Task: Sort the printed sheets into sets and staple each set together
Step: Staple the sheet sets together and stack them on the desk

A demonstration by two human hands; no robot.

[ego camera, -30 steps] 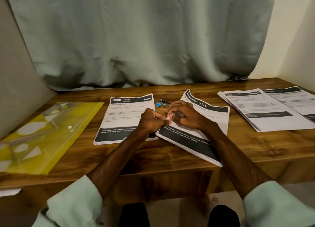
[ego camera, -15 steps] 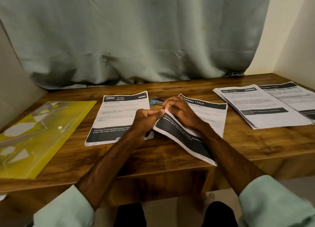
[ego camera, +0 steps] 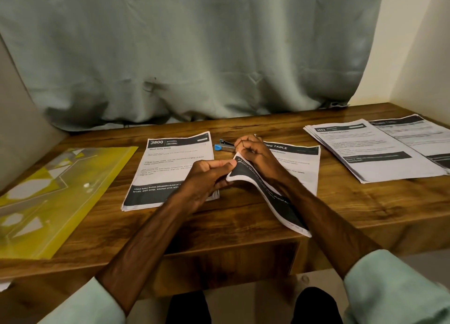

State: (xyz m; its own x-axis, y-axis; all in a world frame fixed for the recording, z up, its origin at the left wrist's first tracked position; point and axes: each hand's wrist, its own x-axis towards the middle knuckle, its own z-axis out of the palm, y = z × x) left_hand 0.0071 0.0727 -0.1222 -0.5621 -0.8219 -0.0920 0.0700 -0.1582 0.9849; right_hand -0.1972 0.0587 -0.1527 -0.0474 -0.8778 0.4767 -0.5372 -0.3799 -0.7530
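A set of printed sheets headed "TABLE" [ego camera: 299,168] lies in the middle of the wooden desk [ego camera: 243,216], its near left corner curled up off the wood. My left hand [ego camera: 207,175] pinches that lifted corner between thumb and fingers. My right hand [ego camera: 253,153] rests on the same set with curled fingers gripping the corner from above. To the left lies a second set headed "3800 KITCHEN" [ego camera: 170,168], flat, partly under my left hand. A small stapler [ego camera: 225,145] with a blue end lies between the two sets, just behind my right hand.
A larger pile of printed sheets [ego camera: 379,151] is spread at the right end of the desk. A yellow plastic folder [ego camera: 56,192] lies at the left end. A grey curtain [ego camera: 194,56] hangs behind the desk.
The near left corner of the "TABLE" set has risen off the desk and curled over. Both hands stay on that corner.
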